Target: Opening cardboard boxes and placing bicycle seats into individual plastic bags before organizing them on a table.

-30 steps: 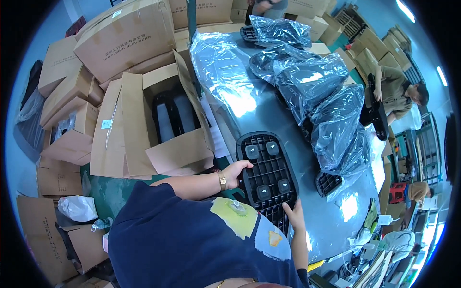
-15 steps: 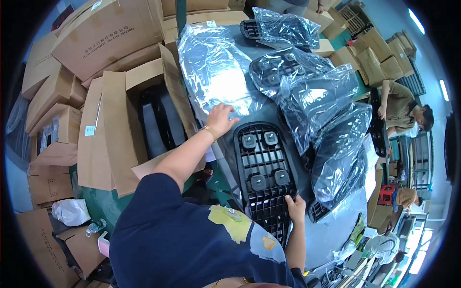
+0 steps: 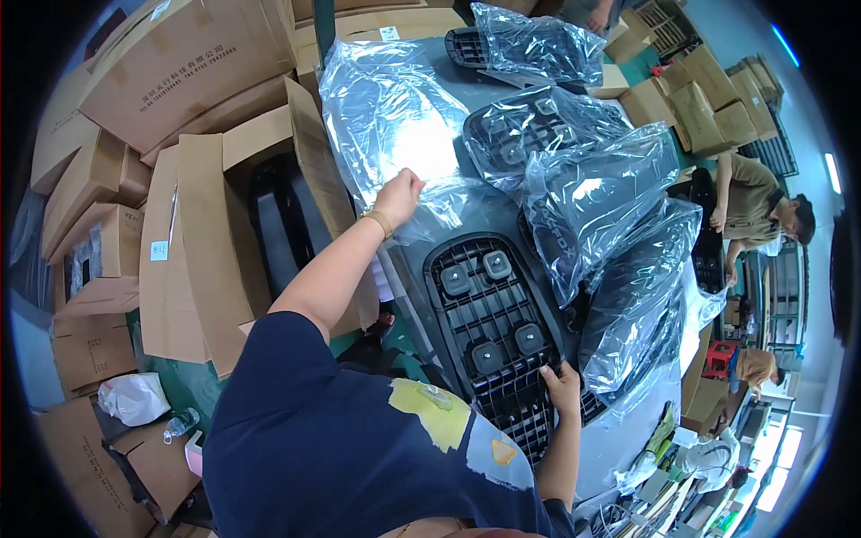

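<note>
A long black plastic board point(image 3: 489, 296) with a rounded end lies in front of me, its ribbed grid side up, with several square pads on it. My right hand point(image 3: 563, 387) grips the board's right edge, thumb on top. Beyond the board's far end, my left hand point(image 3: 399, 195) is closed in a pinch on the near end of a clear plastic bag point(image 3: 377, 99). That bag lies flat on the table and shines under the light; the exact pinch is partly hidden by my fingers.
More black boards in clear bags point(image 3: 601, 197) overlap to the right. An open carton point(image 3: 202, 242) with black parts stands at the left, beside stacked cartons point(image 3: 188, 72). A co-worker point(image 3: 758, 197) handles a black part at the right. A bottle point(image 3: 182, 421) lies on the floor.
My left hand has moved slightly left and its spread fingers have closed at the bag. The board and my right hand have shifted a little in the picture.
</note>
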Demonstrator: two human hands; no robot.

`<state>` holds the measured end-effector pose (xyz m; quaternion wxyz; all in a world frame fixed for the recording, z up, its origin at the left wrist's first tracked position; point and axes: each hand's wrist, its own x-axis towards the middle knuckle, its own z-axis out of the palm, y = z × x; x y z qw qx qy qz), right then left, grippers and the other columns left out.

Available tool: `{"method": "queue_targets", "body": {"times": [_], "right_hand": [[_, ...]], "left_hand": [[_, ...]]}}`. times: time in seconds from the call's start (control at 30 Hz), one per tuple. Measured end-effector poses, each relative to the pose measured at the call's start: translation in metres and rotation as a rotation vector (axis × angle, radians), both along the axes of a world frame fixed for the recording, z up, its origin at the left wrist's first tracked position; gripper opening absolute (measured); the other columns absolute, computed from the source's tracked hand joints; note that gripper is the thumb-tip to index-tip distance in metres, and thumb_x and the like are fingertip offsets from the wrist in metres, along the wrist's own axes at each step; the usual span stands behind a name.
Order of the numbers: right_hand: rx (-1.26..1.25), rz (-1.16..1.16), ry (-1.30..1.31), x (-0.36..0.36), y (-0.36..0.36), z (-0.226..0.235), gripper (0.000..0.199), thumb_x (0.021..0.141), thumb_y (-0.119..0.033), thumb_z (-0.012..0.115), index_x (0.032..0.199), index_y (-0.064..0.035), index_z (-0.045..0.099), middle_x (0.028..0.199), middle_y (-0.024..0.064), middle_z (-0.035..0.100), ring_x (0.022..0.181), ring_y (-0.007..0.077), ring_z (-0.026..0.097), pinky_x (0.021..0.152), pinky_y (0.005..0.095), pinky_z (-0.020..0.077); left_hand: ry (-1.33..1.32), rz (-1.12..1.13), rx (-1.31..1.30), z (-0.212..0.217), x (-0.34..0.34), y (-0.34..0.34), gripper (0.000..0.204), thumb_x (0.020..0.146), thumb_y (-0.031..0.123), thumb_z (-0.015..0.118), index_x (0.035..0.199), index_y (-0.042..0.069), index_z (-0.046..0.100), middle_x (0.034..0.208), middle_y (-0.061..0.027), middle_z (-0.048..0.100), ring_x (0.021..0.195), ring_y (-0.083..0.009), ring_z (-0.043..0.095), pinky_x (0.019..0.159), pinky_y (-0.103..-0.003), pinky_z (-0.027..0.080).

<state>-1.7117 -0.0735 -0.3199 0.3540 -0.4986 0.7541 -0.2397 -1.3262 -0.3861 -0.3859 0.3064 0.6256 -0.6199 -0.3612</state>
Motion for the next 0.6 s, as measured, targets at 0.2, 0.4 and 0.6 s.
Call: {"method": "queue_targets", "body": {"times": [0.2,0.4,0.6], "right_hand": [[-0.007,-0.062,-0.178,0.007,-0.003,0.004,0.020,0.087,-0.017,0.062,0.094,0.0011,0.057,0.073,-0.0009,0.056,0.069,0.0077,0.046,0.064,0.0242,0.0408],[0.004,-0.069,-0.380,0.008,0.003,0.004,0.036,0.085,-0.008,0.062,0.118,0.0022,0.055,0.098,0.0029,0.061,0.090,0.0104,0.053,0.082,0.0242,0.0423],[-0.616,0.192,0.101,0.097,-0.068,0.076,0.070,0.066,-0.004,0.067,0.131,-0.0012,0.043,0.128,0.0193,0.049,0.119,0.0322,0.048,0.102,0.0386,0.0356]], "left_hand": [[-0.164,-0.343,0.049,0.085,0.039,-0.027,0.038,0.086,0.039,0.062,0.084,0.002,0.069,0.081,-0.0156,0.066,0.077,-0.0276,0.063,0.069,-0.036,0.048],[0.957,-0.119,0.037,0.149,0.081,-0.003,0.025,0.090,0.027,0.058,0.090,0.003,0.065,0.072,-0.0004,0.062,0.067,-0.0130,0.056,0.060,-0.028,0.045],[0.310,-0.247,-0.151,0.140,0.016,0.108,0.016,0.089,0.022,0.058,0.090,0.007,0.060,0.065,-0.0027,0.057,0.060,-0.0117,0.054,0.055,-0.030,0.042]]}}
